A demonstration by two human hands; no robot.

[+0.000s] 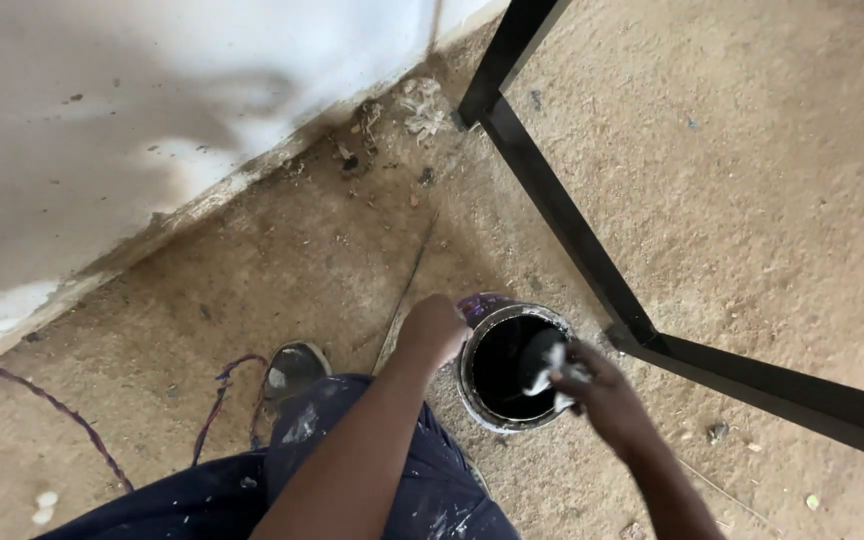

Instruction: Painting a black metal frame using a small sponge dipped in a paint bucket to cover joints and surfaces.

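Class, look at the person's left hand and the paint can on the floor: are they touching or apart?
Touching. The head view shows the left hand gripping the rim of the paint can at its left edge, with no gap between them.

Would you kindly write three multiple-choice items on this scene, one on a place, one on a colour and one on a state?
1. Where does the paint can stand?
A. On the bare floor, beside the black metal frame
B. On a wooden shelf
C. On top of the frame

2. What colour is the paint inside the can?
A. White
B. Black
C. Red

3. What is the state of the can?
A. Lid on
B. Tipped on its side
C. Upright and open

Answers:
1 A, the can sits on the floor next to the frame's lower bar.
2 B, its inside shows glossy black.
3 C, the round mouth faces up with no lid, the left hand on its rim and the right hand holding a stained rag over it.
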